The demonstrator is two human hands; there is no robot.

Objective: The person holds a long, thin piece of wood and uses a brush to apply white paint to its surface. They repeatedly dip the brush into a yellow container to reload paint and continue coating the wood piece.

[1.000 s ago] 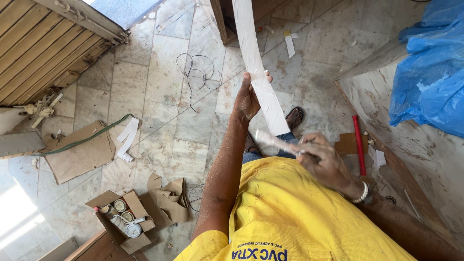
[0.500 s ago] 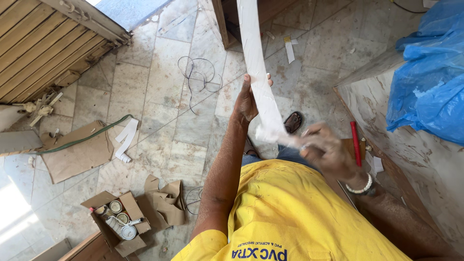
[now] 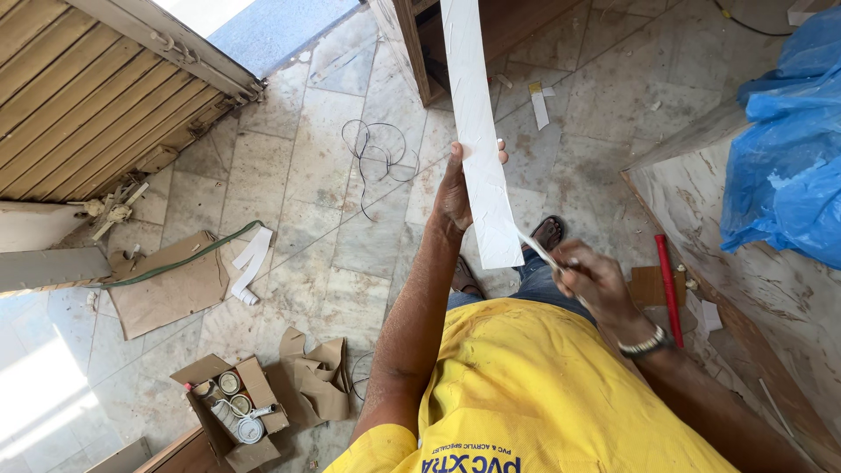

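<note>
**2 hands on a long white strip**

The left hand (image 3: 455,197) grasps a long white strip (image 3: 477,131) from its left edge: the thumb lies along that edge and the fingertips (image 3: 501,156) curl round to show at the right edge. The strip runs from above the top of the view, past those fingers, down to a square-cut lower end just below and right of the hand.

The right hand (image 3: 591,280) is clenched round a thin pale tool (image 3: 541,252), held like a pen between thumb and fingers. The tool's tip touches the strip's lower right corner, just up and left of the right fingers. What kind of tool it is cannot be told. A metal bracelet (image 3: 646,343) sits on the right wrist, below the hand.

Beyond the right fingers, towards the right, a red rod (image 3: 670,289) lies beside a piece of brown card (image 3: 648,285). Further right is a blue plastic sheet (image 3: 788,166). Just past the left fingertips, on the marble floor (image 3: 263,166), lies a loop of dark wire (image 3: 377,153). Well to the left of the left hand are flattened cardboard (image 3: 166,293) and an open box (image 3: 232,412) holding a few tins. A sandalled foot (image 3: 547,232) shows between the 2 hands.
</note>
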